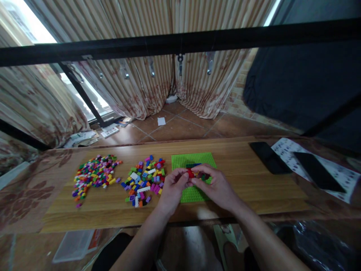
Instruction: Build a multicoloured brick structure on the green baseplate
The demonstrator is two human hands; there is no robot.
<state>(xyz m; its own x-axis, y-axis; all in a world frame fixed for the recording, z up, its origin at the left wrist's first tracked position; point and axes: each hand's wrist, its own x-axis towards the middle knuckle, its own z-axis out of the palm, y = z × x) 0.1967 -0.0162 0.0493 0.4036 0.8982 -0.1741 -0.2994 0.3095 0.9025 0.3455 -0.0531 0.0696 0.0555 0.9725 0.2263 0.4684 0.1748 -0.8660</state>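
Over the green baseplate [194, 195], my two hands meet with their fingers closed. Between the thumbs and fingertips is a small red brick [191, 173]. My left hand [176, 186] pinches it from the left, and my right hand [213, 184] grips from the right. Part of the brick is covered by my fingers. Behind my knuckles a dark blue and green brick row [193, 165] shows on the plate. A few more coloured bricks are partly hidden under my right hand.
A loose brick pile [145, 182] lies left of the baseplate, with a denser heap of small bricks [96, 173] farther left. A black phone [270, 157] and a second dark device [318, 171] on a printed sheet [290, 148] lie at right. A black rail [158, 47] crosses beyond the wooden table [239, 150].
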